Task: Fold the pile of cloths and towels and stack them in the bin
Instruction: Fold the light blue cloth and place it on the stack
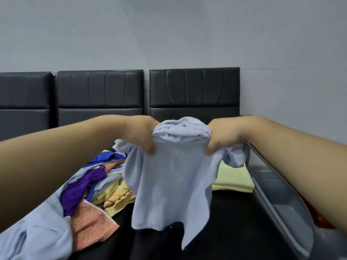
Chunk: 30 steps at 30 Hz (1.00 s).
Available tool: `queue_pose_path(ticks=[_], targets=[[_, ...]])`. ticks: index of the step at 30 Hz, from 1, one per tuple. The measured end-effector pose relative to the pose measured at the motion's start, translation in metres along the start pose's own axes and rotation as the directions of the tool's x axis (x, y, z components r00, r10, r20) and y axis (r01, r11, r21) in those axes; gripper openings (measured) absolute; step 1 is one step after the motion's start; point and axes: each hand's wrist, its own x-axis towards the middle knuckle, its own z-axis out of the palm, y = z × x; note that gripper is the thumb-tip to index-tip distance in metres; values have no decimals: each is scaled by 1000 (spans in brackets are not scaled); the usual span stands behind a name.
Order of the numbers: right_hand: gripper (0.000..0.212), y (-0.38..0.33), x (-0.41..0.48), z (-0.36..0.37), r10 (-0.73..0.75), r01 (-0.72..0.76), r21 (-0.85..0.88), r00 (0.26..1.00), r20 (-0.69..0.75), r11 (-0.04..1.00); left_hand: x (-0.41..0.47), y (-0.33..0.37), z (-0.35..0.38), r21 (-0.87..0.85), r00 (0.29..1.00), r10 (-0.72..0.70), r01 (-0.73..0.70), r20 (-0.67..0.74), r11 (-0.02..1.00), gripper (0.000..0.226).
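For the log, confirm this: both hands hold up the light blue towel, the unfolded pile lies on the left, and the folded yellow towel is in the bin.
One error: in the head view the folded yellow towel lies beside the grey bin, not in it. The left hand and right hand do hold up the light blue towel, and the unfolded pile lies on the left.

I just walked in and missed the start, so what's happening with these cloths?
A person holds a light blue towel up over the dark surface, left hand and right hand each gripping its bunched top edge while the rest hangs. An unfolded pile lies at the left, a folded yellow towel behind, and the grey bin at the right.
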Motion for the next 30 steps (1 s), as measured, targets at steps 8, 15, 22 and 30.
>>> queue_pose_path(ticks=[8,15,22,30], targets=[[23,3,52,26,58,-84,-175,987,-147,981,43,-35,28,276,986,-72,112,-150,954,29],[15,2,84,14,-31,-153,-303,851,-524,941,65,-66,24,327,884,-15,189,-467,926,19],[6,11,50,52,16,-74,-253,975,-223,965,45,-44,67,275,986,-155,166,-60,947,24],[18,66,48,196,74,-72,-20,990,123,997,23,-36,186,-6,925,-97,107,367,994,34]])
